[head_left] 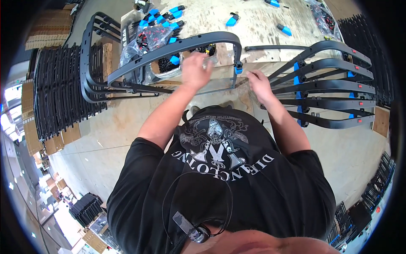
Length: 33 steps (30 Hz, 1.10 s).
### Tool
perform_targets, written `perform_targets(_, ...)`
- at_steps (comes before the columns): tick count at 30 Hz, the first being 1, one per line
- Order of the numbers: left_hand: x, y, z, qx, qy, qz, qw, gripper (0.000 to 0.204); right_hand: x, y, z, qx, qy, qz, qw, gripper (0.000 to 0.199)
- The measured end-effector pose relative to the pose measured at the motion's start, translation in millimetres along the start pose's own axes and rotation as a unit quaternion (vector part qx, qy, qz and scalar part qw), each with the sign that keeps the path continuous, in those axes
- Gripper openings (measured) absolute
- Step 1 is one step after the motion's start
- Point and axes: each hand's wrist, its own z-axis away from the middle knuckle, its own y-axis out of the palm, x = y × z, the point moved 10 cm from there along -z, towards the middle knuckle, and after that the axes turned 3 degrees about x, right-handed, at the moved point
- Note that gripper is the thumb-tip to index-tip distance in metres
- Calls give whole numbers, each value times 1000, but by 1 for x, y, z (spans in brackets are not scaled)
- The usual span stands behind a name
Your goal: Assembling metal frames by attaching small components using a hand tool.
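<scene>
while bracing the black curved frame [177,46] at twelve o'clock on the desk [253,25]: left hand [195,70] clenched on thin lower bar, right hand [259,84] fingers near blue clip [238,67], grip unclear. advise seating clip squarely, frame level, finished stack [330,84] at two o'clock.

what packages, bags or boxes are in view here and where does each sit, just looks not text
Clear plastic bag: on the workbench, upper left of the left hand; crinkled, holding black and red small parts.
Second clear bag: bench's far right corner; dark parts with red bits inside.
Open cardboard box: at the bench edge by the left hand; brown, with black parts.
Cardboard stack: top left; flat brown sheets.
</scene>
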Motion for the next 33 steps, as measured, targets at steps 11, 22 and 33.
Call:
perform_targets(11, 25, -40, 74, 196, -100, 204, 954, 26, 31, 168, 63, 223, 168, -236, 931, 20)
perform_targets(22, 141, -139, 142, 181, -63, 226, 955, 38, 42, 371, 67, 193, 176, -229, 938, 27)
perform_targets(33, 255, -199, 198, 57, -72, 351, 932, 17, 41, 493, 68, 155, 174, -175, 957, 25)
